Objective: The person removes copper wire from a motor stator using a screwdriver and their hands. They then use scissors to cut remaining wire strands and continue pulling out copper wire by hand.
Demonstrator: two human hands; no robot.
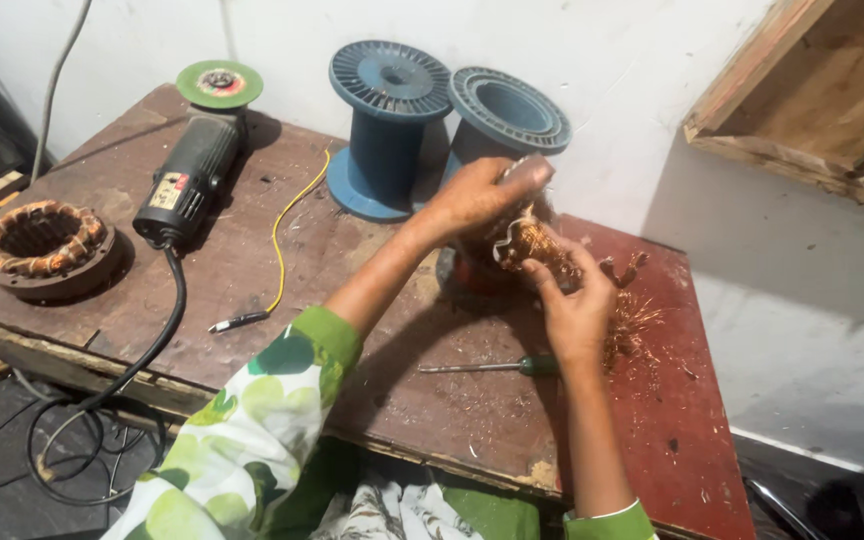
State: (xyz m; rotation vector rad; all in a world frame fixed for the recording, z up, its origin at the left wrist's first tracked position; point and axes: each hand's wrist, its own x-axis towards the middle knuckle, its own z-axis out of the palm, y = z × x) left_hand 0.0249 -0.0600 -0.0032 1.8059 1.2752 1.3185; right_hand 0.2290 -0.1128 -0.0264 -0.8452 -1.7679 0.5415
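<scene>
My left hand (477,197) grips the top of a round motor stator (507,245) that stands on the worn wooden bench (352,300). My right hand (577,305) is closed around a tuft of copper wire (542,245) that sticks out of the stator's side. Loose copper strands (632,320) lie on the bench just right of my right hand. A green-handled screwdriver (497,366) lies flat below both hands, touching neither.
Two blue plastic spools (387,130) (504,112) stand against the white wall. An angle grinder (192,175) with a green disc lies at the left, its black cord hanging over the edge. Another copper-wound stator (45,245) sits far left. A yellow wire (282,240) crosses the bench.
</scene>
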